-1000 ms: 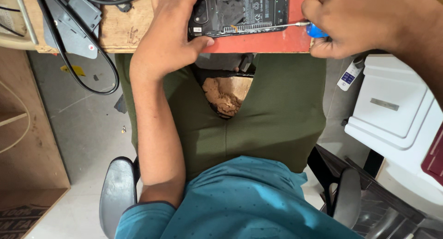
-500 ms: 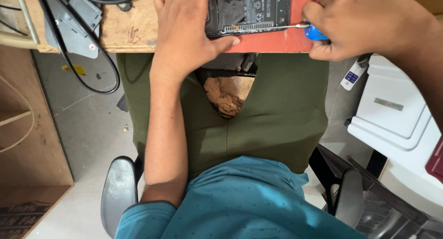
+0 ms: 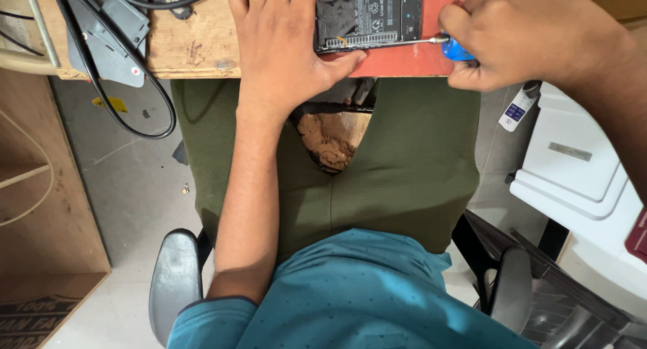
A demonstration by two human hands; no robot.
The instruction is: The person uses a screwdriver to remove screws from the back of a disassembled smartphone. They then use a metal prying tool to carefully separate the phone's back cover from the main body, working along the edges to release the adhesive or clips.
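Observation:
An opened dark electronic device (image 3: pixel 371 15) with its circuit board exposed lies on a red mat (image 3: pixel 404 59) at the near edge of a wooden table (image 3: pixel 189 49). My left hand (image 3: pixel 280 45) lies flat with fingers spread on the device's left side, thumb along its near edge. My right hand (image 3: pixel 532 35) grips a blue-handled screwdriver (image 3: pixel 445 44). Its metal shaft runs left along the device's near edge.
A grey bracket (image 3: pixel 101 35) and black cables (image 3: pixel 135 99) hang over the table's left part. A white box-shaped unit (image 3: pixel 579 167) stands at my right, a wooden cabinet (image 3: pixel 40 207) at my left. I sit on a chair with grey armrests (image 3: pixel 175 275).
The view has shifted, so hands and device appear further right. My left hand has slid further onto the device. My right hand keeps the screwdriver.

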